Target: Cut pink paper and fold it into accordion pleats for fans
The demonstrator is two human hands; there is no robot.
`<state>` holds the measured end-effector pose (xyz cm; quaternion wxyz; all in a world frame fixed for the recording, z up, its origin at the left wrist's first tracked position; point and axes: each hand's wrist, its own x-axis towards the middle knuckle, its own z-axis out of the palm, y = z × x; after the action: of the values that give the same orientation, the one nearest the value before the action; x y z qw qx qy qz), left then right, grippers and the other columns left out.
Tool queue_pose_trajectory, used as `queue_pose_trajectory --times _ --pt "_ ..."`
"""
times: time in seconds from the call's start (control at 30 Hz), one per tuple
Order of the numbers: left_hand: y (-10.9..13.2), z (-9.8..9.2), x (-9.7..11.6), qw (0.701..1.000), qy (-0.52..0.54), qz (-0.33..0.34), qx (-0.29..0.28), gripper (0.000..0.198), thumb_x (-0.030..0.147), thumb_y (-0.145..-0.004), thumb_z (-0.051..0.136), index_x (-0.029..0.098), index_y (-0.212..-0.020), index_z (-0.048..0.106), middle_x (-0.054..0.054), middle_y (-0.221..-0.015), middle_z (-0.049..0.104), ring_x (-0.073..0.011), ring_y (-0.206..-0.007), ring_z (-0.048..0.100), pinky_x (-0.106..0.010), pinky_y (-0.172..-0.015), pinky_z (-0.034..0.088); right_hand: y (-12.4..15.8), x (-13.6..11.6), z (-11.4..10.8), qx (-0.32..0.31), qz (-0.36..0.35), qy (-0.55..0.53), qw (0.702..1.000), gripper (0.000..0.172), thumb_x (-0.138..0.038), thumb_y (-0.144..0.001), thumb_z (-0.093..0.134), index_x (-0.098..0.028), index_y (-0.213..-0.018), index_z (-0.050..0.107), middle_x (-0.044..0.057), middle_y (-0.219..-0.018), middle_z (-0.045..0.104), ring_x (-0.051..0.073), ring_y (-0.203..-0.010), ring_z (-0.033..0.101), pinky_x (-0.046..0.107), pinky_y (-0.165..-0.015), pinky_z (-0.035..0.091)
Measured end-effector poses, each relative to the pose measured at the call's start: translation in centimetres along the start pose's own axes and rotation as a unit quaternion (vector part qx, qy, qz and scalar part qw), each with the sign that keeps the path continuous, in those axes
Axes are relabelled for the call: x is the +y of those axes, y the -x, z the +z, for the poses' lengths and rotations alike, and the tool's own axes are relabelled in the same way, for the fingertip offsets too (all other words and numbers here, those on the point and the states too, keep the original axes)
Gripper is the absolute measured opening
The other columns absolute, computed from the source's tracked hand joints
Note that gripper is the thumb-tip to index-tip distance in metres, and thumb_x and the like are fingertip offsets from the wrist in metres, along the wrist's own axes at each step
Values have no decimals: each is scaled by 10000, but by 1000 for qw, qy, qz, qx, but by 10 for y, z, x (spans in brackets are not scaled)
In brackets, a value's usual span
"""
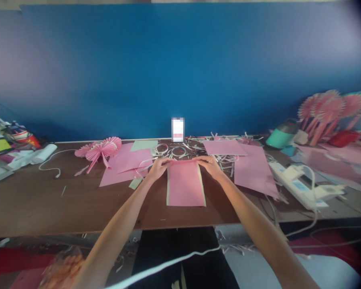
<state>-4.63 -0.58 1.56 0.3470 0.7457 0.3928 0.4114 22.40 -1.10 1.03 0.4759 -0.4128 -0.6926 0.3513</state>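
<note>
A pink paper sheet with pale strips along both long sides lies in front of me on the brown table. At its far left corner, my left hand pinches the edge between closed fingers. My right hand grips the far right corner the same way. The far edge between the hands looks narrowly folded or raised. Just beyond my hands lie two tape rolls among thin paper scraps.
Pink sheets lie left and right. Folded paper fans rest at left; more fans stand at far right. A power strip with plugs and cables sits at right. A phone leans against the blue wall panel.
</note>
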Motion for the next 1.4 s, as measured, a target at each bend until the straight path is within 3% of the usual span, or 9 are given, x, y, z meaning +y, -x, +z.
queue_pose_trajectory --times 0.23,0.37,0.43,0.63,1.0,1.1,1.27,1.4 --pt "10 -3 16 984 -153 46 -81 285 359 -865 467 190 -1025 631 -42 -1023 655 -184 -927 594 -292 -826 451 1 1 2 12 -15 44 999 254 -178 -765 496 -221 -871 724 12 -875 709 182 -860 633 295 -804 462" --pt "12 10 30 933 -339 110 -48 291 347 -915 390 196 -1064 590 -56 -1054 633 -203 -996 562 -328 -867 419 4 -9 11 -37 -70 66 995 275 -139 -775 469 -215 -870 715 18 -881 693 173 -860 621 290 -801 454" --pt "12 20 38 904 -407 128 -34 306 308 -941 334 196 -1120 555 -70 -1064 624 -205 -1011 552 -337 -882 401 5 -15 16 -31 -100 61 993 287 -119 -774 454 -207 -868 710 31 -900 682 172 -867 616 294 -801 455" --pt "14 41 43 870 -477 117 -44 248 263 -943 340 172 -984 568 -67 -888 635 -201 -880 583 -325 -823 406 7 -23 26 -25 -143 52 988 351 -67 -758 405 -210 -860 709 39 -910 667 169 -884 607 308 -815 457" --pt "13 37 43 872 -480 70 -63 233 233 -943 325 178 -966 550 -68 -919 617 -189 -888 578 -298 -789 414 8 -18 30 -29 -61 43 997 326 -178 -787 494 -197 -1093 606 53 -1025 640 178 -924 598 289 -782 463" --pt "14 37 44 880 -468 52 -64 271 281 -953 296 184 -964 548 -69 -939 623 -194 -897 587 -291 -767 417 8 -18 30 -33 -65 72 995 257 -205 -803 487 -185 -1024 616 48 -924 653 173 -839 611 289 -742 462" --pt "17 38 44 918 -390 -10 -68 391 392 -964 187 223 -1063 526 -48 -904 648 -194 -840 621 -277 -717 423 9 -18 32 -27 -93 116 989 219 -176 -809 449 -189 -942 623 36 -869 656 163 -761 602 284 -709 451" --pt "18 42 42 928 -365 -35 -69 395 379 -962 193 221 -977 554 -45 -833 645 -196 -803 627 -269 -687 413 11 -23 33 0 -112 137 984 231 -150 -811 428 -197 -918 628 34 -894 657 162 -797 602 282 -732 441"
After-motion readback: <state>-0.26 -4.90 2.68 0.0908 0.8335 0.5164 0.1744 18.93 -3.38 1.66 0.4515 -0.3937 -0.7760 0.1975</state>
